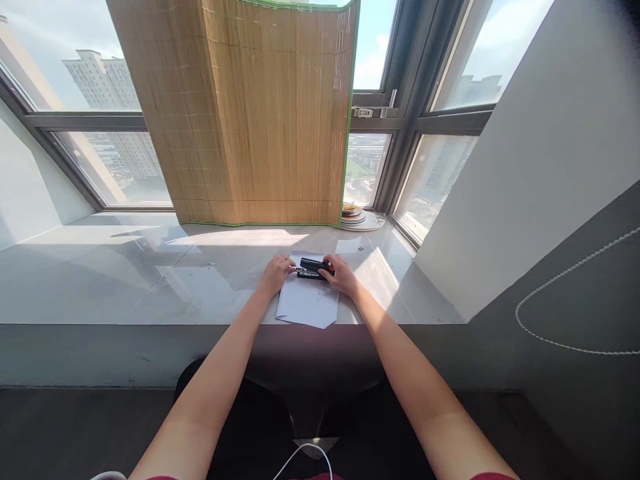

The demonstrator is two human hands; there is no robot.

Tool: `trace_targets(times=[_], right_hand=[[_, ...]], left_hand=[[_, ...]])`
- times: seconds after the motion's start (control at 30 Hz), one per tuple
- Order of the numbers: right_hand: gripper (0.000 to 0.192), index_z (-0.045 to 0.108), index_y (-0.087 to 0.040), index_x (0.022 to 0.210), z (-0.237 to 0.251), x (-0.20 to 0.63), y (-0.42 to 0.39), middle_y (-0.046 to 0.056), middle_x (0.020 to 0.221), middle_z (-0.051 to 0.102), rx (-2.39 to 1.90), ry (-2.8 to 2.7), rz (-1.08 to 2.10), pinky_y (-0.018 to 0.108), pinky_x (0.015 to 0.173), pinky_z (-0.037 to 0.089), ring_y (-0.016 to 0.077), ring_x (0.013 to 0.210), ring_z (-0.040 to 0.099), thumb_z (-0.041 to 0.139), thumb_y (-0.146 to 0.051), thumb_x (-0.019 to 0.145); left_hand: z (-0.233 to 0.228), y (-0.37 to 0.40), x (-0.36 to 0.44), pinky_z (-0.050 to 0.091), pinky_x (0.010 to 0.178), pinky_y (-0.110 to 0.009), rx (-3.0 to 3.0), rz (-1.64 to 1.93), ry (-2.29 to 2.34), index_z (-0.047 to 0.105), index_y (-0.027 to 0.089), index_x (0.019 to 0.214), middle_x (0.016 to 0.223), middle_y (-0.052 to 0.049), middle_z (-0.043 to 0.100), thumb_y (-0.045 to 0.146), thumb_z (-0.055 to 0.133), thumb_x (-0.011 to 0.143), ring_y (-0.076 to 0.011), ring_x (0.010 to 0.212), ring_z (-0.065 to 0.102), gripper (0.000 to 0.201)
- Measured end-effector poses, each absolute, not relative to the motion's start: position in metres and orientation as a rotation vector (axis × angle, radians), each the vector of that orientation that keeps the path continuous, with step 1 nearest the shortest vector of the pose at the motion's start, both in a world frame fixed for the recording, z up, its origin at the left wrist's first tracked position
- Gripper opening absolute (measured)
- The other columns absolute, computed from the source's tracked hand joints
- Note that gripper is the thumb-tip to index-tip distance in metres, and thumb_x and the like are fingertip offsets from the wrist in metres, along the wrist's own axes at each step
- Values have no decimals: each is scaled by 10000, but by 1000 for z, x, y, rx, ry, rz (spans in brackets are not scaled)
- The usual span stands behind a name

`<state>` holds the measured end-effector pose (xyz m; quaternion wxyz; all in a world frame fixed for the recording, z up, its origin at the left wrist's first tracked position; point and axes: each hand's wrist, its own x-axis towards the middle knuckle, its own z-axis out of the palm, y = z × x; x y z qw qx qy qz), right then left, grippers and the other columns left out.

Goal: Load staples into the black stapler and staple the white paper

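Note:
A black stapler [313,266] with silvery metal parts lies crosswise over white sheets of paper [306,301] on the pale ledge. My right hand [343,275] is closed around the stapler's right end, where a small red spot shows. At its left end, my left hand [277,275] pinches a thin silvery piece. Whether that piece belongs to the stapler or is a strip of staples, I cannot tell. Dark print or writing [327,291] marks the paper's right side, and the sheets reach slightly past the ledge's front edge.
Small bits [361,249] lie on the tiled ledge [100,287]. A bamboo blind [280,120] stands against the windows, beside stacked plates or discs [363,220]. A slanted white wall [520,153] bounds the right, where a beaded cord [545,283] hangs. A white cable [310,445] crosses my lap.

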<state>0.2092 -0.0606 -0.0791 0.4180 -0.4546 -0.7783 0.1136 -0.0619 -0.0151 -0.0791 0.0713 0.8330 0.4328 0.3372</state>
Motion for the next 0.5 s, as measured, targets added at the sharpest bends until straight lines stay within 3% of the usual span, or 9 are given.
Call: trace_targets(times=[0.33,0.5], right_hand=[[147,594,-266,1076,-81,210,-60,61,1061,656,-1160,-1951,302,376,910,480,255,1028,586,613,-367,970],[328,619,-265,1241,-87,211,-54,69,1121,683,-1139,-2026,295,388,941,484,259,1055,597,688,-342,929]], left_hand=[[-83,-12,-64,521,943,-397,2381,1034,1276,815,259,906,997,-72,766,253,731,896,-265,979,664,85],[-84,-15,-67,565,941,-383,2336,1086,1220,832,289,1023,980,-47,799,208,711,877,-249,964,720,206]])
